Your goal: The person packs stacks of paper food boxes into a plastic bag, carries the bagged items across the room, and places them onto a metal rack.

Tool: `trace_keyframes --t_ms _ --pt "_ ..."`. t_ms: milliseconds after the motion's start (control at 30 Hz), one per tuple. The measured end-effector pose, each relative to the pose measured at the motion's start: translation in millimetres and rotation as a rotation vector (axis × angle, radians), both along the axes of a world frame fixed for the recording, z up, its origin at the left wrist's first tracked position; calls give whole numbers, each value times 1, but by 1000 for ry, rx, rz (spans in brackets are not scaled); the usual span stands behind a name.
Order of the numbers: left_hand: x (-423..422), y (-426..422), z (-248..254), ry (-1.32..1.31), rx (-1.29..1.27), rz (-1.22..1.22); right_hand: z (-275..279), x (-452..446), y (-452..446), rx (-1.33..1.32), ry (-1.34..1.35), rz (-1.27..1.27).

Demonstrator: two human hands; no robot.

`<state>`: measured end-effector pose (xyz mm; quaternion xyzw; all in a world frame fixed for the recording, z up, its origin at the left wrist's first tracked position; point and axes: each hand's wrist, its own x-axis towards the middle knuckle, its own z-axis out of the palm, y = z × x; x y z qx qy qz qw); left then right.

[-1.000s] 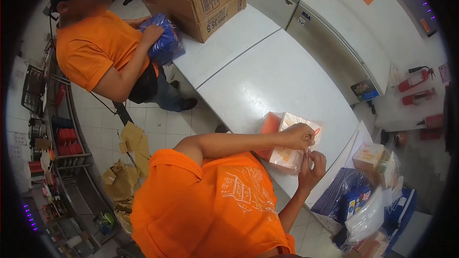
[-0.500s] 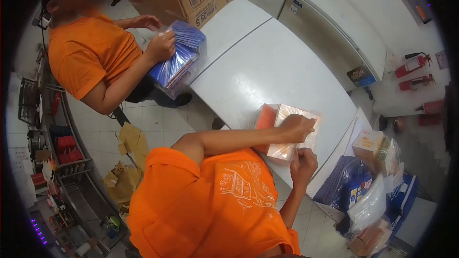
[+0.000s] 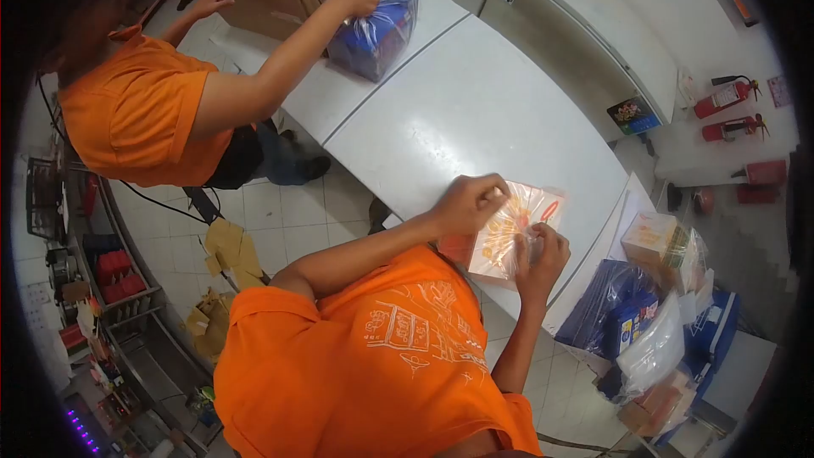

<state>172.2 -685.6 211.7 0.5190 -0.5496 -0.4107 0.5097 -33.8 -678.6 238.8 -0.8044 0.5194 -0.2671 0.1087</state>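
Note:
On the white table's near edge lies a pack of orange and white printed boxes or cards (image 3: 509, 242) inside a clear plastic bag (image 3: 527, 203), its film creased across the top. My left hand (image 3: 466, 205) is at the pack's far left corner, thumb and forefinger closed on what looks like the bag's film. Over the right side of the pack, my right hand (image 3: 544, 256) has bent fingers, with thumb and fingertips apart close to the film. Part of the pack is hidden by my hands and forearm.
A co-worker in orange (image 3: 136, 119) holds a bagged blue pack (image 3: 373, 34) beside a cardboard box (image 3: 297, 0). To my right are a small carton (image 3: 653, 236) and plastic-wrapped packs (image 3: 623, 305). Torn cardboard (image 3: 233, 250) lies on the floor at left.
My left hand has moved left across the pack, and my right hand has risen onto it with its fingers parting. The co-worker's blue pack has moved onto the table beside the cardboard box.

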Motion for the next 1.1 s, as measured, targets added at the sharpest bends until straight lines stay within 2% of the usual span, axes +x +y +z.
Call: trace_keyframes --t_ms 100,200,300,333,433,467,567,633,667,733,767,833,900,933,1000,1100 --pt "24 11 -25 46 27 144 0 4 0 12 66 62" --pt "48 21 -22 54 97 199 12 7 3 79 184 155" --pt "63 31 -29 44 116 219 14 11 7 240 84 117" --pt "66 31 -37 40 106 226 7 16 5 171 6 87" --pt "73 31 -58 28 137 239 -9 21 -2 406 -517 -163" --pt "74 33 -56 61 156 253 -15 16 -10 386 -453 -289" --pt "82 34 -49 87 158 259 -15 -10 -32 325 -591 -335" --pt "88 33 -52 36 92 253 -4 -34 -45 108 -529 -369" --pt "93 34 -53 10 59 271 -11 -79 -61 61 -497 -379" --pt "103 35 -57 2 74 304 5 -116 -72 -127 -264 -351" --pt "109 37 -59 -2 91 319 40 -112 -66 -265 -66 -304" --pt "119 42 -59 11 157 311 81 -109 -63 -277 -213 -373" --pt "124 40 -70 27 150 349 97 -144 -77 -583 158 -224" --pt "125 40 -76 -23 91 359 101 -156 -86 -653 217 -188" --pt "123 40 -85 -70 92 349 86 -187 -106 -494 274 -183" --pt "130 49 -76 -96 136 291 36 -229 -135 19 382 -208"
